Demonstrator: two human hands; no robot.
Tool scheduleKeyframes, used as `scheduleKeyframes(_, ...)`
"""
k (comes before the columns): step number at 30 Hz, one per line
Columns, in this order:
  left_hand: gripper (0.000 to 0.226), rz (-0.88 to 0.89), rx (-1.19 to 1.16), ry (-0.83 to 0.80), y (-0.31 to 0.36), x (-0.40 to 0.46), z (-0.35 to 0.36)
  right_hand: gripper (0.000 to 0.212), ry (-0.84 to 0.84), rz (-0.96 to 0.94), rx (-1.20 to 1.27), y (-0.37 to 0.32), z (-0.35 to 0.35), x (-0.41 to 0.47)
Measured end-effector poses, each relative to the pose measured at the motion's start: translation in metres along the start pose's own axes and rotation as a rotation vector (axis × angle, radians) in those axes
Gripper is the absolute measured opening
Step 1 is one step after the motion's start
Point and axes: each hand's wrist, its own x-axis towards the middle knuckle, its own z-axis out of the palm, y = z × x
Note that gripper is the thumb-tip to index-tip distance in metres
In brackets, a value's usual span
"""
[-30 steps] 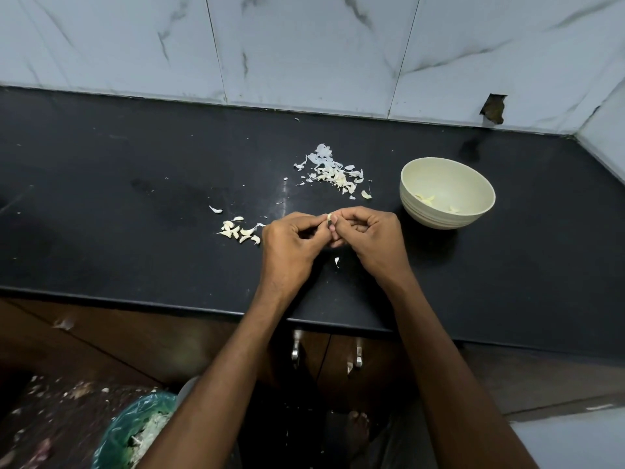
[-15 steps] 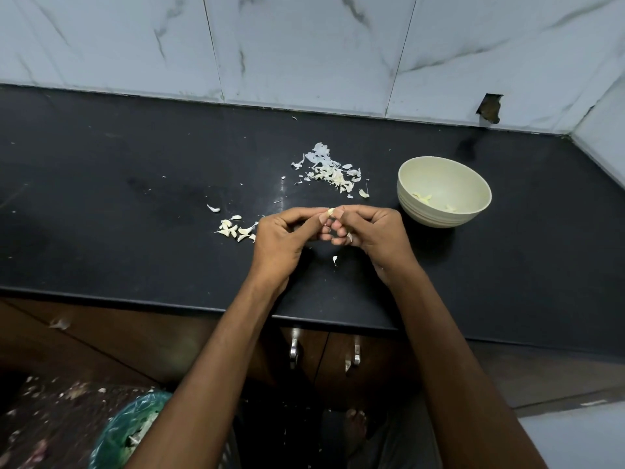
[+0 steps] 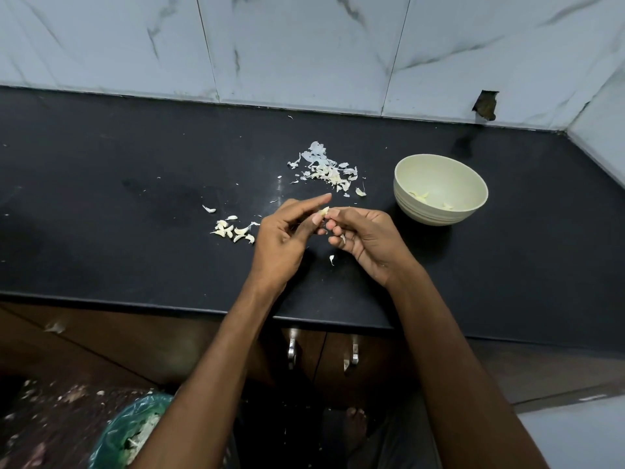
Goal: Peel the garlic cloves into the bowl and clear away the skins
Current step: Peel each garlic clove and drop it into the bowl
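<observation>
The right hand (image 3: 367,240) pinched a garlic clove (image 3: 324,211) at its fingertips while the left hand (image 3: 284,236), index finger straight, picked at the skin. Peeling was mid-step (a scrap clung to the right fingers). Next, probably, the bared clove goes into the bowl (image 3: 439,211) just right of the hand; skins (image 3: 326,170) lay beyond both hands on the desk (image 3: 118,170).

Head view over a black countertop (image 3: 101,204). The right hand (image 3: 367,242) pinches a garlic clove (image 3: 324,211) at its fingertips; the left hand (image 3: 287,231) meets the clove with its thumb, index finger extended. Unpeeled cloves (image 3: 233,230) lie just left of the left hand. A pile of skins (image 3: 328,170) lies beyond the hands. A pale bowl (image 3: 439,211), right of the skins, contains a few peeled pieces. A green-lined bin (image 3: 132,431) stands on the floor below.
</observation>
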Motion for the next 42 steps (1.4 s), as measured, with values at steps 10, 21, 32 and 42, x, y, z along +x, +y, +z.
scheduleKeyframes(10, 0.019, -0.01, 0.026, -0.013, -0.003, 0.001, 0.002, 0.019, 0.009, -0.016, -0.031, 0.002, 0.001, 0.001)
scheduleKeyframes(21, 0.01, -0.073, -0.084, 0.137, 0.001, 0.001, 0.003, 0.015, 0.053, -0.033, -0.001, 0.004, 0.002, 0.001)
scheduleKeyframes(32, 0.008, -0.213, -0.268, 0.271, 0.0, 0.006, 0.001, 0.009, 0.348, -0.463, -0.599, 0.022, -0.007, 0.011)
scheduleKeyframes(42, 0.011, -0.279, -0.247, 0.218, -0.004, 0.006, 0.002, 0.033, 0.103, -0.569, -0.695, 0.022, -0.004, 0.005)
